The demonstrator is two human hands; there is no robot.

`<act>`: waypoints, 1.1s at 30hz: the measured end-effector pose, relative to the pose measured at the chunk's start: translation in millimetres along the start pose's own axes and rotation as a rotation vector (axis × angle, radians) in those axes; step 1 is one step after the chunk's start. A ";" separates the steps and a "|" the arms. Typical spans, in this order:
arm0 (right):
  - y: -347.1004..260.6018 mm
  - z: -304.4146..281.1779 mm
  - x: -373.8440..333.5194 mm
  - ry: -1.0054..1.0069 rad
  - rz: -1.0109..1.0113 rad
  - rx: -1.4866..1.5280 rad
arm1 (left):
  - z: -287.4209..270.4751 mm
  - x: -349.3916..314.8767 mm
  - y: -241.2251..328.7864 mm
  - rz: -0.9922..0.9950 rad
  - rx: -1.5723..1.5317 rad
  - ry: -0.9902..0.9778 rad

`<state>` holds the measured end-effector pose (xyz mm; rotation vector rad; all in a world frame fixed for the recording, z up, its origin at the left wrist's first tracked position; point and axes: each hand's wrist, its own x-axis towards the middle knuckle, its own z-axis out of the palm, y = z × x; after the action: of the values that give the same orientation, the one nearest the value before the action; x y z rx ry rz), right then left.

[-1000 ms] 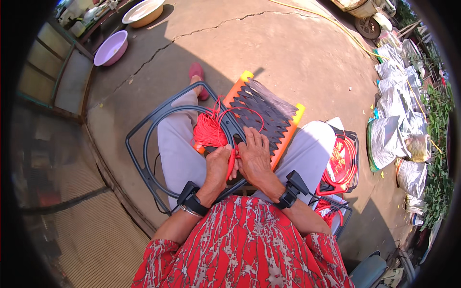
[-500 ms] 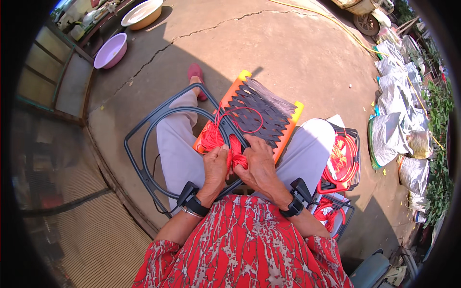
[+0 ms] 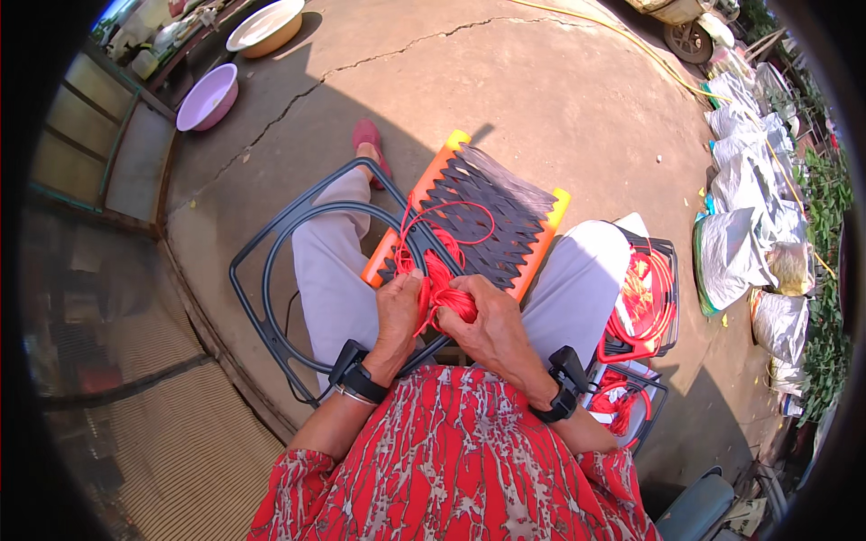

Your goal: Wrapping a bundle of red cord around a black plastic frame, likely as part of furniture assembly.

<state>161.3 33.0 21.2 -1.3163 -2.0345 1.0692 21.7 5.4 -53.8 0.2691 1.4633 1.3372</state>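
A dark grey metal frame [image 3: 255,302] with a large ring inside it lies across my left thigh and between my knees. My left hand [image 3: 398,311] is closed around red cord at the ring's right side. My right hand [image 3: 492,323] grips a thick bundle of red cord [image 3: 454,305] just beside it. A thin loop of the cord rises from the bundle and rests over a low stool [image 3: 492,203], which has orange and yellow side rails and a seat of black woven strips. My fingertips are partly hidden by the cord.
Right of my knee stand more dark frames wound with red cord [image 3: 648,293]. Stuffed white sacks [image 3: 726,257] line the right side, near a yellow hose [image 3: 649,52]. A purple basin [image 3: 208,96] and an orange-and-white basin [image 3: 266,29] sit at far left.
My right hand has drawn the red cord bundle slightly down and to the right, so more of it shows. The left hand has shifted slightly left and down with the frame.
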 end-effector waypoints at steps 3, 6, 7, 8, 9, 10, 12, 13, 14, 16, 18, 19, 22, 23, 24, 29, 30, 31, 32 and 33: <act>-3.9 1.7 3.0 -0.096 -0.037 0.106 | -8.2 9.9 -12.6 0.046 -0.096 -0.026; -2.7 4.9 4.3 -0.149 -0.172 0.362 | -7.3 7.4 -4.6 0.049 -0.330 0.019; -5.9 -1.3 4.4 -0.232 -0.147 0.387 | -12.2 0.5 8.5 -0.028 -0.284 -0.081; -3.2 -2.5 5.5 -0.235 -0.146 0.389 | -18.3 -1.9 16.2 -0.105 -0.237 -0.181; -3.0 -3.5 6.0 -0.252 -0.169 0.405 | -23.6 -0.4 20.8 -0.118 -0.298 -0.236; -3.5 -3.5 7.2 -0.269 -0.192 0.423 | -20.9 -1.4 21.5 -0.116 -0.300 -0.231; 2.7 3.7 16.5 -0.228 -0.296 0.295 | -2.7 -7.6 24.8 -0.036 -0.353 -0.034; 4.8 5.5 22.0 -0.182 -0.396 0.165 | 9.9 -15.5 35.3 -0.045 -0.378 0.072; 5.7 4.4 26.0 -0.182 -0.398 0.167 | 3.5 -15.2 32.0 -0.042 -0.377 0.074; 1.6 -0.3 37.2 -0.166 -0.502 -0.194 | -12.2 -16.4 30.6 -0.005 -0.353 -0.286; -7.7 -5.2 38.7 -0.066 -0.643 -0.204 | -5.4 -19.0 30.0 0.043 -0.225 -0.205; -13.2 -5.5 31.8 -0.218 -0.306 0.247 | -1.5 -20.4 34.5 0.027 -0.229 -0.151; -13.9 -9.2 27.7 -0.296 0.037 0.879 | -1.7 -18.2 39.6 0.025 -0.176 -0.099; -13.8 -24.2 24.0 -0.287 0.098 1.164 | -3.5 -19.1 40.8 -0.035 -0.169 -0.097; -13.3 -41.1 21.6 -0.277 0.160 1.448 | -6.7 -19.1 43.0 -0.092 -0.164 -0.093; 64.3 -167.9 -36.1 0.015 0.239 1.039 | -12.1 -21.6 48.4 -0.117 -0.176 -0.208; 71.2 -192.9 -44.6 0.098 0.255 0.857 | -13.8 -20.0 47.5 -0.129 -0.184 -0.209; 90.5 -221.3 -56.7 0.112 0.352 0.760 | -14.4 -19.3 47.0 -0.144 -0.191 -0.217; 117.4 -241.5 -71.9 0.297 0.459 0.684 | -14.8 -19.3 47.7 -0.149 -0.191 -0.221; 149.8 -257.3 -87.7 0.489 0.561 0.601 | -13.8 -18.5 49.6 -0.151 -0.202 -0.227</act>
<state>467.3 77.1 47.6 -1.6266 -0.9013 1.2886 -5.3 0.7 -6.4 0.1694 1.1285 1.2760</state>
